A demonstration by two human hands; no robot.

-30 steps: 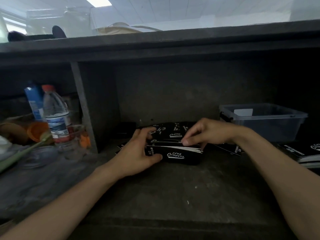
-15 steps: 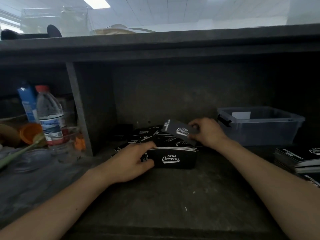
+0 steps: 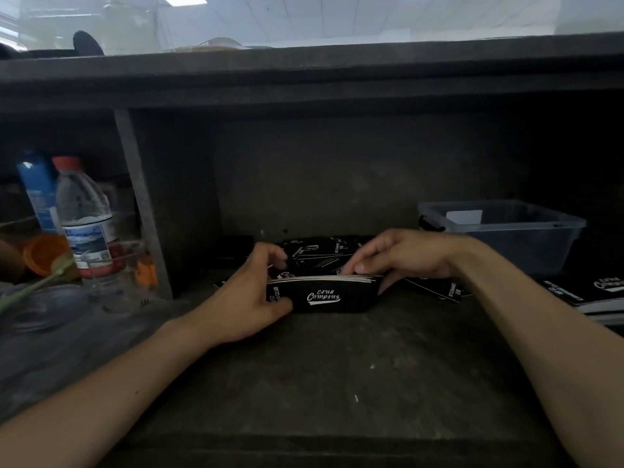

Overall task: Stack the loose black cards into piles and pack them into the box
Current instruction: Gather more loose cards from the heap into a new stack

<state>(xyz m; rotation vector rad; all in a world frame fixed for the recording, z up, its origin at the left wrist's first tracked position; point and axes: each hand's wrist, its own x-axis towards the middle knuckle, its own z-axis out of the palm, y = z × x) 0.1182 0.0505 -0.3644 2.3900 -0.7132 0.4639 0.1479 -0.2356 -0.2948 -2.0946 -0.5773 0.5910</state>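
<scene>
A small black box (image 3: 332,297) with white "Club Camping" lettering stands on the dark shelf, with a pile of black cards showing white edges along its top. My left hand (image 3: 251,292) grips the box's left end, thumb on its front. My right hand (image 3: 401,256) holds the right end, fingers curled over the cards' top edge. Several loose black cards (image 3: 319,253) lie scattered behind the box. More loose cards (image 3: 442,290) lie to its right, under my right wrist.
A clear plastic bin (image 3: 506,231) stands at the back right. Stacked black booklets (image 3: 594,293) lie at the right edge. Left of a grey divider (image 3: 143,211) are a water bottle (image 3: 84,221), a blue carton (image 3: 39,190) and an orange lid (image 3: 44,253).
My right hand held one card lifted above the box half a second ago; it has now come down onto the cards at the box's right end. My left hand stays on the box.
</scene>
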